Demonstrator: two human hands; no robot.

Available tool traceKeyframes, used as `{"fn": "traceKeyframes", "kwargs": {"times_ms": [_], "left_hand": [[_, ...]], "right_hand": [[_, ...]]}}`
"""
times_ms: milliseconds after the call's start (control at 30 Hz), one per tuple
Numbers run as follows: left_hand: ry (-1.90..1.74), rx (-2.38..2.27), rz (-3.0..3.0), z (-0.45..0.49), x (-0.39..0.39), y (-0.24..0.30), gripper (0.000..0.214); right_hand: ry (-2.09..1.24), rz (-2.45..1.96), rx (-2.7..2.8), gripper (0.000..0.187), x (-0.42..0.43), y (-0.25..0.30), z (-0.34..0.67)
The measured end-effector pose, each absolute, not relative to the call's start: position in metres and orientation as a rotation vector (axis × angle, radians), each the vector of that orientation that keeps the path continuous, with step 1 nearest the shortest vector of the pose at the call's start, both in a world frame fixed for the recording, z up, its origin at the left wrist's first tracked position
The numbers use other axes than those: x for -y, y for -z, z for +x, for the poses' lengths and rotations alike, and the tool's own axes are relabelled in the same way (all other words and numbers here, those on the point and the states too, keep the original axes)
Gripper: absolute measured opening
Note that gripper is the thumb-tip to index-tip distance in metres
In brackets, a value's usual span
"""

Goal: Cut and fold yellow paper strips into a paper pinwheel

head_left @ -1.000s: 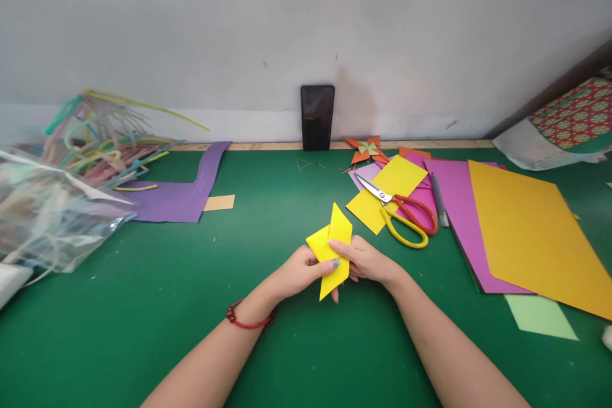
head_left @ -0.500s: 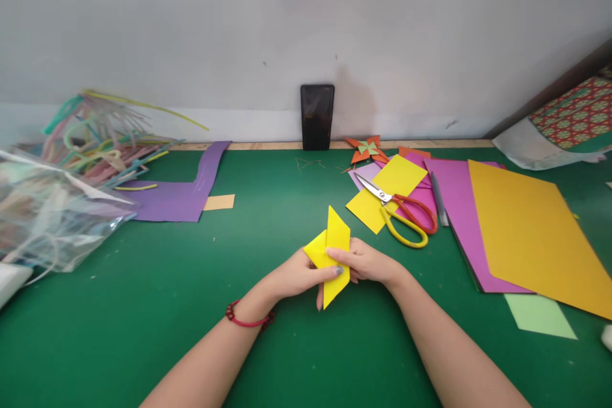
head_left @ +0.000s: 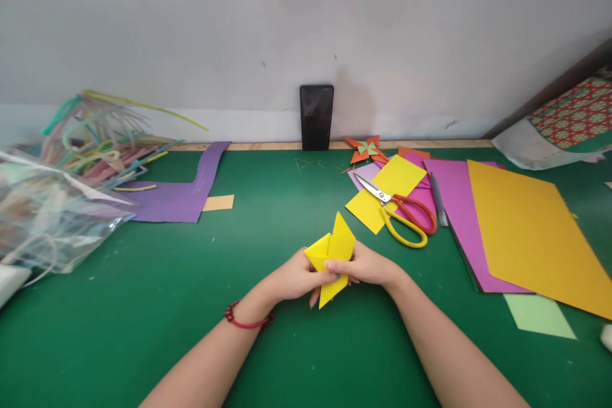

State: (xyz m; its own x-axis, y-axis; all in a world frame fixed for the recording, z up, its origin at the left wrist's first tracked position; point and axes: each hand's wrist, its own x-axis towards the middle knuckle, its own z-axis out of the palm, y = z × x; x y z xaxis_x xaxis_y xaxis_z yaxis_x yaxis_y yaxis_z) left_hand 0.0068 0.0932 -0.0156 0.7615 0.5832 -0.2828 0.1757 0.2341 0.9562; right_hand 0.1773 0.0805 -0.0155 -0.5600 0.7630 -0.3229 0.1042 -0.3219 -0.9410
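A folded piece of yellow paper [head_left: 342, 240] with pointed corners is held up just above the green tabletop. My left hand [head_left: 297, 275] grips it from the left, the thumb lying across its front and the other fingers mostly behind. From the right, my right hand [head_left: 370, 264] is closed on the same paper, its thumb pressing on the front where it crosses near the left thumb. Beyond the hands to the right, scissors [head_left: 382, 196] with one red and one yellow handle lie partly opened on flat yellow paper [head_left: 401, 172].
Purple sheets [head_left: 452, 197], an orange-yellow sheet [head_left: 530, 229], a grey cutter [head_left: 438, 199] and green paper [head_left: 540, 317] lie right. An orange pinwheel shape [head_left: 367, 148] and black phone [head_left: 317, 118] are at the back. Left are pipe cleaners [head_left: 105, 153], a plastic bag [head_left: 71, 223] and purple paper [head_left: 176, 201].
The folded yellow paper has tilted, its upper point shifting right and its lower point slightly left. Both hands keep hold of it, with the thumbs moved slightly.
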Motion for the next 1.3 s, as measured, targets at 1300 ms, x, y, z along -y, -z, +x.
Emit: {"fn": "traceKeyframes", "kwargs": {"times_ms": [1300], "left_hand": [[-0.265,-0.522,1.195,0.0077,-0.0995,0.0092,0.044]], "right_hand": [[-1.887,-1.093,1.351,0.044,-0.0814,0.0146,0.1748]]}}
